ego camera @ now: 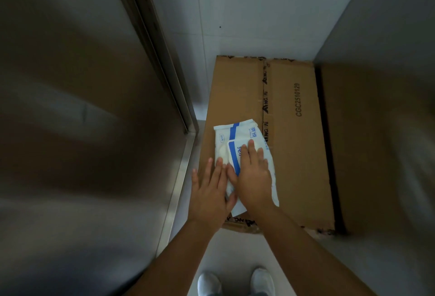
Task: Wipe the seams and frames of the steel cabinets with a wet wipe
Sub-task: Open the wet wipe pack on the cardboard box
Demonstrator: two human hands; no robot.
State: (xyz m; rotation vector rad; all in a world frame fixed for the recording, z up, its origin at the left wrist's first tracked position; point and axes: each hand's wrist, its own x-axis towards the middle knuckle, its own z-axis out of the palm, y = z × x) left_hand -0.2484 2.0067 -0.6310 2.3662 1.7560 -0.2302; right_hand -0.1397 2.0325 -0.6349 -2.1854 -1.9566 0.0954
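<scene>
Shoes (235,281), tile floor (235,248), cardboard box (294,142) btwn cabinets (82,107)

Dim, soft indoor light with a cool grey cast.

The white wall (247,13) at the top is the brightest area; the steel cabinet (70,107) on the left carries broad, smeared brown reflections and dark patches rather than sharp glare. The wide lens bends straight edges toward the frame borders. The cardboard box (294,142) is fairly sharp, while the corners and nearest shoes (235,281) look soft.
</scene>
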